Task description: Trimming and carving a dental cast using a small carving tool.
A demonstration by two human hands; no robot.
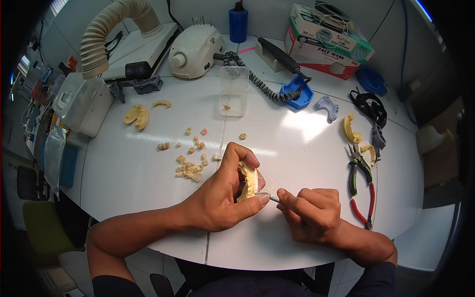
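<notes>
My left hand (pixel 222 198) grips a pale yellow dental cast (pixel 247 180), index finger bent over its top and thumb along its lower end. My right hand (pixel 311 213) holds a thin metal hand tool (pixel 271 197), whose tip meets the lower end of the cast near my left thumb. Pale crumbs (pixel 269 183) lie on the white table just beyond. Several small tooth-coloured pieces (pixel 190 171), a few pinkish, are scattered left of my hands.
Yellow casts (pixel 352 129), pliers (pixel 365 175) and a strap (pixel 375 106) lie at the right. Behind are a handpiece (pixel 279 54), control unit (pixel 195 52), suction hose (pixel 94 54), mask boxes (pixel 324 42) and clear container (pixel 232 103). A plastic box (pixel 84 104) stands at left.
</notes>
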